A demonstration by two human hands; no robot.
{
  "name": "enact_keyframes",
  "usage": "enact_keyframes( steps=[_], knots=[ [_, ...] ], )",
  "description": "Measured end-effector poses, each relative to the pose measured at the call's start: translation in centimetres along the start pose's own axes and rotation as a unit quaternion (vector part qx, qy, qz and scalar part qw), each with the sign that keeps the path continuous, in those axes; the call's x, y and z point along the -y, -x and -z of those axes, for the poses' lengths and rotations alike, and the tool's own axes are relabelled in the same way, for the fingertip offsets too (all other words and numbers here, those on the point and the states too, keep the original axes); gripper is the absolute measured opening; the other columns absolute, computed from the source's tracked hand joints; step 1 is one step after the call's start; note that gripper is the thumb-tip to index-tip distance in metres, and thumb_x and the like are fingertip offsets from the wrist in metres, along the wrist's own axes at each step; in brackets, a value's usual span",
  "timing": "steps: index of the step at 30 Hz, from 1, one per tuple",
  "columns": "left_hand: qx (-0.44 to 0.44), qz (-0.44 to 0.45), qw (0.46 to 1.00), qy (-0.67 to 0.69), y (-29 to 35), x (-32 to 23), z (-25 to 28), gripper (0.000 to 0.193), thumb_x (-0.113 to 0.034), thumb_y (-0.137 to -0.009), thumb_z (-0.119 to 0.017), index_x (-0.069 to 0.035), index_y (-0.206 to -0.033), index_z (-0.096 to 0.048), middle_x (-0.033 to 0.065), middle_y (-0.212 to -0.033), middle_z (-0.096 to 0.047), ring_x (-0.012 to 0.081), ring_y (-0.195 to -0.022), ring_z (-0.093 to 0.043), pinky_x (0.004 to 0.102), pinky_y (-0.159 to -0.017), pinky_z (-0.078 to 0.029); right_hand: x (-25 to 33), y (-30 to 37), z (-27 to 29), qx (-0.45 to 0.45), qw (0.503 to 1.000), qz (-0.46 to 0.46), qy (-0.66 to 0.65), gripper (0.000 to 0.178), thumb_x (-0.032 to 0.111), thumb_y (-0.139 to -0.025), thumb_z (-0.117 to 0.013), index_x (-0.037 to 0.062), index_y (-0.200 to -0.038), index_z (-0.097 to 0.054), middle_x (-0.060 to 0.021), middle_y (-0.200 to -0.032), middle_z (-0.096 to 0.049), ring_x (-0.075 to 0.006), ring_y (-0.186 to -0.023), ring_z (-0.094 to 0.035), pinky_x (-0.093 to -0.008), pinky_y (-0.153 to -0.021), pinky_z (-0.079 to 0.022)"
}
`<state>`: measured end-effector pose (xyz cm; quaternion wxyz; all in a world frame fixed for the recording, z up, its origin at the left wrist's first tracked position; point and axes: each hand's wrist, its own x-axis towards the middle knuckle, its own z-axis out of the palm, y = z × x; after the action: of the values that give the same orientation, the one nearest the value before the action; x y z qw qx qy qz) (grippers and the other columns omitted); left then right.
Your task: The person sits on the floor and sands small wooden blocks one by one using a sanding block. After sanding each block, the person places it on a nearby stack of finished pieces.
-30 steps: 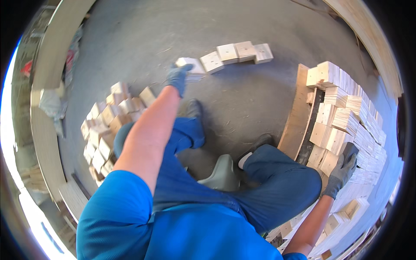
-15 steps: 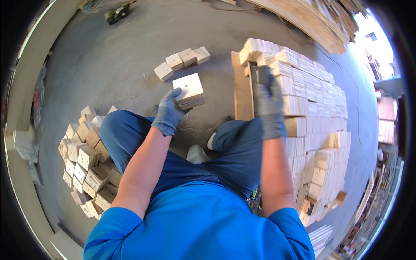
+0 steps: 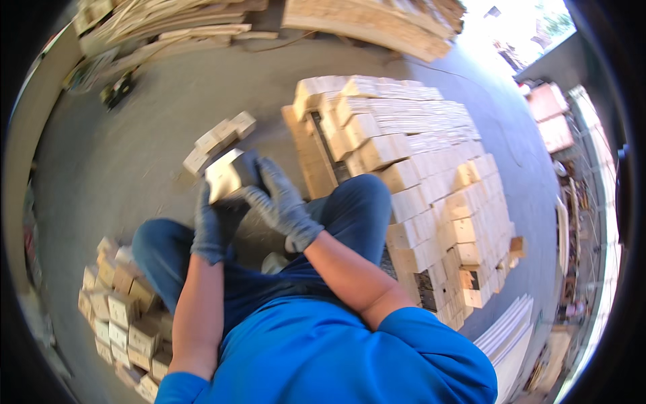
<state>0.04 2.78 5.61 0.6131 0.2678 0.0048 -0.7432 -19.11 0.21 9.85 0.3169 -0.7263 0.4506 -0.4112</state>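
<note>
A pale wooden block stack (image 3: pixel 223 178), blurred by motion, is held up between my two gloved hands, above the floor and in front of my knees. My left hand (image 3: pixel 210 225), in a grey glove with a dark palm, grips it from the near left. Against its right side my right hand (image 3: pixel 281 205) presses with fingers bent round. A dark patch lies between the pale top and the right fingers; whether it is a shaded side or a separate piece I cannot tell. Just beyond, a short row of wooden blocks (image 3: pixel 219 138) lies on the floor.
To my right, a large pile of stacked wooden pieces (image 3: pixel 431 175) has a plank (image 3: pixel 309 151) along its left side. A heap of loose blocks (image 3: pixel 124 306) lies at lower left. Timber (image 3: pixel 363 27) lies at the back, and a power tool (image 3: pixel 118 91) sits far left.
My right hand has come left from beside the large pile to the block stack in my left hand. That stack has moved left and tilted. The view has swung to the right.
</note>
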Motion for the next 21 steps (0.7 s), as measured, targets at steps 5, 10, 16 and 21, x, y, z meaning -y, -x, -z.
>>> enact_keyframes(
  steps=[5, 10, 16, 21],
  knots=[
    [0.082, 0.027, 0.996, 0.004, 0.5, -0.5, -0.5, 0.081, -0.062, -0.101, -0.061, -0.003, -0.155, -0.047, 0.0204, -0.147, -0.059, 0.0356, -0.134, -0.059, 0.0514, -0.118, -0.045, 0.7, 0.1, -0.6, 0.048, 0.998, -0.009, 0.043, 0.077, 0.033, -0.099, -0.074, -0.001, -0.16, -0.041, -0.0335, -0.163, -0.04, -0.0516, -0.144, -0.047, -0.0478, -0.119, -0.041],
    [0.088, 0.011, 0.996, 0.032, -1.8, 1.2, 1.5, 0.07, -0.052, -0.104, -0.062, -0.002, -0.152, -0.05, 0.0174, -0.146, -0.063, 0.0337, -0.133, -0.061, 0.0488, -0.117, -0.047, 2.1, 0.5, -1.5, 0.059, 0.99, -0.075, 0.105, 0.075, 0.032, -0.098, -0.074, 0.0039, -0.16, -0.042, -0.0302, -0.165, -0.036, -0.0541, -0.132, -0.054, -0.0537, -0.11, -0.048],
    [0.118, -0.012, 0.992, -0.038, -2.6, 1.5, 0.4, 0.074, -0.06, -0.106, -0.053, -0.002, -0.152, -0.051, 0.0171, -0.147, -0.062, 0.0331, -0.133, -0.061, 0.0466, -0.115, -0.048, 1.2, 1.9, -1.0, 0.012, 0.995, 0.001, 0.1, 0.069, 0.032, -0.095, -0.077, 0.0048, -0.153, -0.05, -0.026, -0.161, -0.044, -0.0516, -0.122, -0.059, -0.0528, -0.106, -0.051],
    [0.111, -0.004, 0.994, 0.011, -4.4, 1.8, 1.7, 0.072, -0.059, -0.108, -0.05, -0.002, -0.152, -0.051, 0.0157, -0.149, -0.06, 0.0305, -0.136, -0.059, 0.0463, -0.116, -0.047, 1.4, 0.5, -0.8, 0.011, 0.99, 0.006, 0.137, 0.06, 0.037, -0.094, -0.076, 0.0098, -0.145, -0.059, -0.0215, -0.158, -0.051, -0.0494, -0.11, -0.065, -0.0551, -0.094, -0.055]
  ],
)
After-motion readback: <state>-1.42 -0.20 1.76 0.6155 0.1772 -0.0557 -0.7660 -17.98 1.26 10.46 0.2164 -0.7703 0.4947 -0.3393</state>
